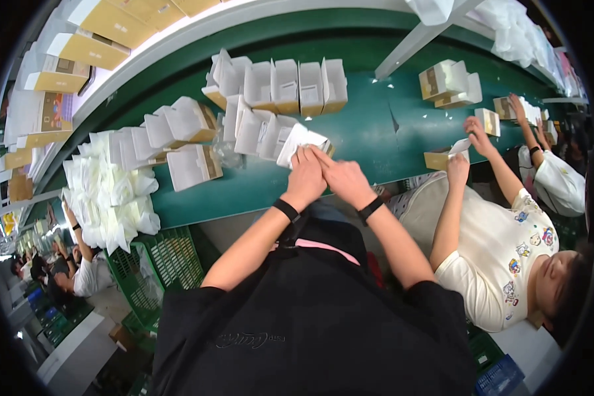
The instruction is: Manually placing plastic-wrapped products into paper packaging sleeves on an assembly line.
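Both of my hands meet at the near side of a small open carton (301, 137), white inside with tan showing at its right end. My left hand (305, 177) has its fingers closed at the carton's near edge. Beside it, touching, my right hand (347, 181) reaches in with its fingers pressed to the same edge; its fingertips are partly hidden. Just left of the carton stand more open white-lined cartons (252, 136), and a clear plastic bag (227, 157) lies by them.
Rows of open cartons (285, 84) stand on the green bench (369, 125). At the left is a heap of white wrapped pieces (109, 188), above a green crate (168, 261). A co-worker (485, 251) handles a carton (437, 158) at the right. A grey post (419, 43) rises behind.
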A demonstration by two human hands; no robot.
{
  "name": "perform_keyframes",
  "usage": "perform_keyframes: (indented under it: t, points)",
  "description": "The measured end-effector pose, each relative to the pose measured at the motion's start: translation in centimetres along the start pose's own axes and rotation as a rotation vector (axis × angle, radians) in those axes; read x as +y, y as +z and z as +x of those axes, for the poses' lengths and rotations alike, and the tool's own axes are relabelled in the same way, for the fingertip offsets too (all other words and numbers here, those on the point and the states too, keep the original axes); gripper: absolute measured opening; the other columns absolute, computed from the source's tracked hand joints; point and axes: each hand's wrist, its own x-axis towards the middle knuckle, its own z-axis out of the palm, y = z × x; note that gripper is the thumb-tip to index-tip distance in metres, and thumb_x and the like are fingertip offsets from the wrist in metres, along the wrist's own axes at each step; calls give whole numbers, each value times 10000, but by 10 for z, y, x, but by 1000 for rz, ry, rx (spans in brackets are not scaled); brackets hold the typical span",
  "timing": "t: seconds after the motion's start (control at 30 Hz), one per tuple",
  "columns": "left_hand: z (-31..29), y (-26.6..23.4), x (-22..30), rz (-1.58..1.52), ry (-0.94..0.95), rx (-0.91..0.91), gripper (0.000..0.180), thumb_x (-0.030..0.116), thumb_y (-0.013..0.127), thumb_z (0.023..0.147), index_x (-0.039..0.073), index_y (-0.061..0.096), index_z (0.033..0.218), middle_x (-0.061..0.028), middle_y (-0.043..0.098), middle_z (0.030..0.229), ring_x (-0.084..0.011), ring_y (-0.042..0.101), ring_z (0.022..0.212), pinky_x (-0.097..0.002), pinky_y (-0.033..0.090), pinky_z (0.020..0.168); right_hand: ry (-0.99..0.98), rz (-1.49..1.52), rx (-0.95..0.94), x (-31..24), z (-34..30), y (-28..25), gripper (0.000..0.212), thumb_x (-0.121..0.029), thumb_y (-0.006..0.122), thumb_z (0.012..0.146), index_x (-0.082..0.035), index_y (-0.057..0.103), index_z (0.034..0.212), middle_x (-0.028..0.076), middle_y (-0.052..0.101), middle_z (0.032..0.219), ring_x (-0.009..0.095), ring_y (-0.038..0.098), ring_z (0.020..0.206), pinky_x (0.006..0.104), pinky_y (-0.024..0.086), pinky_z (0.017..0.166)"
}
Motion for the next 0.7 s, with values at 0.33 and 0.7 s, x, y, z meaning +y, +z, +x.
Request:
perform_keyframes:
  t: [0.33, 0.7]
  points:
    - [-2, -13, 40, -256, -82, -185, 622, 152, 712, 812, -74, 405, 1305, -282, 617, 1182, -468, 576, 1156, -524, 522, 949, 144, 75, 216, 28, -23, -13, 600, -149, 685, 870, -65, 464, 1421, 161, 584, 1375, 343, 718, 791, 441, 580, 647]
    - [5, 19, 34, -194, -30, -462, 706, 126, 721, 788, -78, 383, 1374, -325, 499, 1390, -440, 545, 1290, -490, 526, 1001, 239, 383, 94, 59, -45, -2, 630, -214, 666, 947, -23, 349, 1456, 253, 667, 741, 458, 670, 753, 531, 551, 679]
